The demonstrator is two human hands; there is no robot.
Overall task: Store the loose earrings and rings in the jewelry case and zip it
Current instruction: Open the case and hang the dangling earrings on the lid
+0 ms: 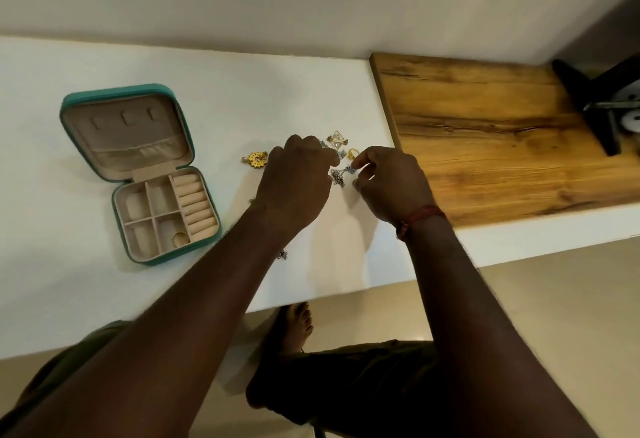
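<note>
On the white worktop (69, 299), at 9 o'clock from the hands, the teal jewelry case (138, 174) lies open. Its long axis runs from the lid at 11 o'clock to the compartment tray at 5 o'clock. A stored ring (180, 239) sits in a near tray compartment. The right hand (391, 188) pinches a silver earring (341, 176) between thumb and forefinger. The left hand (298, 181), fingers curled, is just beside it; whether it grasps anything cannot be told. A round gold earring (256, 159), a triangular earring (336, 141) and a loose gold ring (353, 153) lie nearby.
</note>
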